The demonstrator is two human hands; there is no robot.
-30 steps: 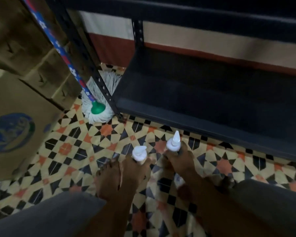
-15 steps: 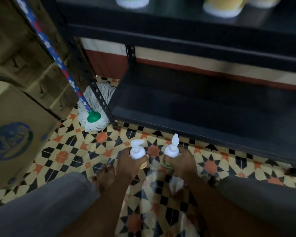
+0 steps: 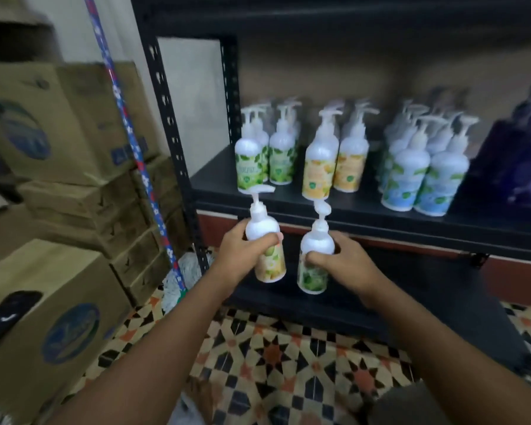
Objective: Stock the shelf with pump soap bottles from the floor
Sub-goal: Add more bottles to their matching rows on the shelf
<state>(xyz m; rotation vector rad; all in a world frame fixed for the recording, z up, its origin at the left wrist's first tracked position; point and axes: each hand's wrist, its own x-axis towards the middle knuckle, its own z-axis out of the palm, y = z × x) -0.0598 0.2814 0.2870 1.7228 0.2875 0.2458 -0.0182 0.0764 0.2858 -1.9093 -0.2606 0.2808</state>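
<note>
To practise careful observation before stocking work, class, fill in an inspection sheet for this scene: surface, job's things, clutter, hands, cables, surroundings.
Surface: black shelf, its front-left corner bare.
Job's things: yellow-label bottle and green-label bottle held in front of the shelf; shelved bottles stand in rows.
Clutter: mop leans by the shelf post; dark flat object lies on the nearest of the cardboard boxes.
Hands: left hand grips the yellow-label bottle, right hand the green-label bottle.
Cables: nothing seen.
Surroundings: boxes stacked left, patterned floor, purple packs right.
</note>
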